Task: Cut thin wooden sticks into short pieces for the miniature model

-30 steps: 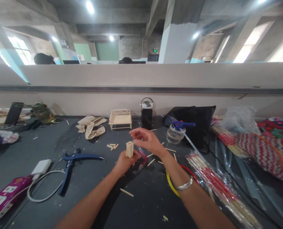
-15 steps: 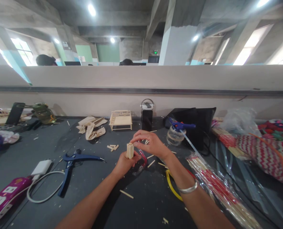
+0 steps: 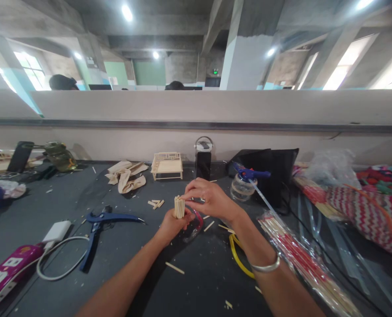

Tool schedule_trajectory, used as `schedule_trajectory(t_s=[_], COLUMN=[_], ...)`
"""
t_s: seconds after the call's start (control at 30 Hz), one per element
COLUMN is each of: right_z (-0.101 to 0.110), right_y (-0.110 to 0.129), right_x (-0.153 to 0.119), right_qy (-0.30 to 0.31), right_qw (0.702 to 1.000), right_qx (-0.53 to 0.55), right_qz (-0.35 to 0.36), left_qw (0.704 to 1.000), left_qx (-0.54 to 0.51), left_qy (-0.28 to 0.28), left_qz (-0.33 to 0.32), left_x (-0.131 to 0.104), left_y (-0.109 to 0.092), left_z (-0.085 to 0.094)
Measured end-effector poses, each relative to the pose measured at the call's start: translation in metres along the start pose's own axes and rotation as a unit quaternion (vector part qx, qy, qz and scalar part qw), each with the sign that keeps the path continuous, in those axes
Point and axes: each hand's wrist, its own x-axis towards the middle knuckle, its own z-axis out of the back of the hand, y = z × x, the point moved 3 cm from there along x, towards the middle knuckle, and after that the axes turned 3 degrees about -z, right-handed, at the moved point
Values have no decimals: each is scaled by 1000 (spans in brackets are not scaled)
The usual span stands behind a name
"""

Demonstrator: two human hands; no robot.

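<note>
Upright in my left hand (image 3: 170, 228) is a bundle of short wooden sticks (image 3: 179, 208), the fingers wrapped round its lower part. My right hand (image 3: 205, 197) reaches in from the right, its fingertips at the top of the bundle; whether they pinch a single stick is too small to tell. A clear and red curved item (image 3: 197, 221) lies just behind the left fingers, partly hidden. Loose short sticks (image 3: 156, 204) rest on the dark table to the left of the hands, and a longer one (image 3: 175, 267) lies nearer the front.
Blue pliers (image 3: 95, 229) and a purple power strip (image 3: 11, 268) lie left. A small wooden bench model (image 3: 167, 166) and a phone (image 3: 203, 165) stand behind. On the right are a glue gun (image 3: 253, 175) on a jar, a yellow loop (image 3: 238, 259) and bagged sticks (image 3: 301, 255).
My right hand has shifted slightly, with its fingertips now down against the bundle's top. The bundle in my left hand has moved a little up and left.
</note>
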Motion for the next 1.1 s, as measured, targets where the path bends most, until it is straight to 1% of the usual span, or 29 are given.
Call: schedule_trajectory(t_s=[0.2,0.33,0.47,0.57,0.7,0.83,0.97,1.1], right_z=[2,-1,-4,-6,-8,-11,-11,-11], right_y=[-3,-10,-20,-25,-28,-33,-41,-44], right_x=[-1,-3,-5,-7,-9,-10,-14,-16], right_qy=[-5,-20,-40,-41,-55,-70,-43,39], right_qw=[999,999,998,998,996,993,989,979], right_qx=[-34,-39,-41,-43,-54,-54,-84,-173], right_qz=[7,2,-20,-36,-47,-79,-110,-97], left_qw=[1000,998,993,990,990,989,989,993], left_qx=[-20,-59,-113,-138,-143,-144,-140,-94], left_qy=[14,23,10,14,15,0,-36,-64], left_qz=[5,7,9,0,-12,-12,-7,19], left_x=[-1,-2,-2,-2,-1,-1,-2,-3], left_y=[-2,-1,2,4,6,5,2,-1], left_z=[2,4,7,8,11,13,14,16])
